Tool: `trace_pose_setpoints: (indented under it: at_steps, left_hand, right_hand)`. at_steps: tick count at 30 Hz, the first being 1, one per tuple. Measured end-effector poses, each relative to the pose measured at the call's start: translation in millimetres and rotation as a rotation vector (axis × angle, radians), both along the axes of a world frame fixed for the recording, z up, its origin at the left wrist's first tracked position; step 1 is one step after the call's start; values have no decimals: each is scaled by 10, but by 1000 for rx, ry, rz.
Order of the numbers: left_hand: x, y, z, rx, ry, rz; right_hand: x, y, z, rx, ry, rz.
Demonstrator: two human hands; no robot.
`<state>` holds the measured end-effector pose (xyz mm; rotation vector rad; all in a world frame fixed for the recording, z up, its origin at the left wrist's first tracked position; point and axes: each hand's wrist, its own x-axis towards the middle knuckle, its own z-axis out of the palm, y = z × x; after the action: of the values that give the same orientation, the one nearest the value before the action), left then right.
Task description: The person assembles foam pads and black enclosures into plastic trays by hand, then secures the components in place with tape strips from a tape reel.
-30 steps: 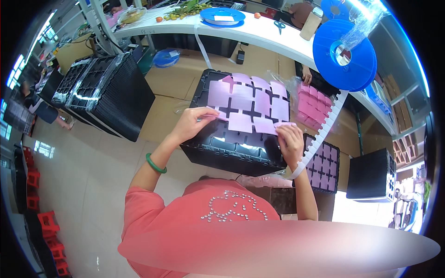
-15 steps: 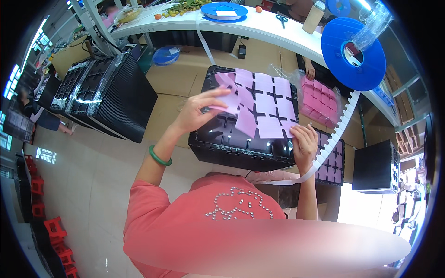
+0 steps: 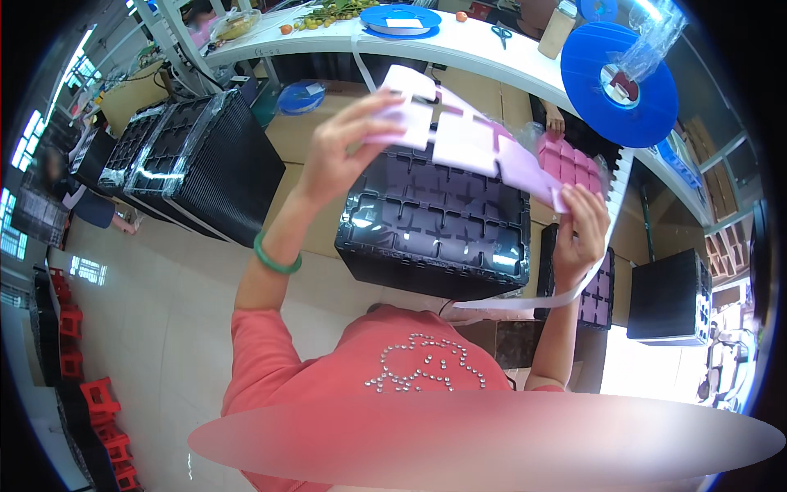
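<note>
A pale pink sheet with cross-shaped cutouts hangs in the air between my hands, tilted and slightly bent. My left hand, below a green bangle, pinches its left edge. The lower right corner is gripped by my right hand. Beneath the sheet stands a stack of black plastic trays with square pockets; its far part is hidden by the sheet. Right of that stack, behind my right forearm, lies another black tray with pink pockets.
Taped black tray stacks stand at the left, and a black box at the right. A white bench curves across the back, with blue reels. Another person's hand is near pink sheets. A white strip crosses by my right arm.
Both hands have risen and lifted the pink sheet off the black tray stack, baring its near pockets. My right hand has moved right and up, stretching the sheet out.
</note>
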<state>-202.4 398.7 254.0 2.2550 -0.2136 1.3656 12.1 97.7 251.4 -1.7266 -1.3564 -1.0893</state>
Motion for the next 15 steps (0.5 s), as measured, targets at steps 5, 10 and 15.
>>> trace_pose_setpoints:
  at_steps: [5,10,15]
  left_hand:
    - [-211,-229,-533,-217,175,-3]
    - [-190,-255,-884,-285,259,4]
    - [-280,-273,-1050,-357,358,22]
  right_hand:
    - [19,-110,-410,-134,49,44]
    - [4,-134,-560,-213,51,57]
    - [-24,-119,-674,-332,-29,69]
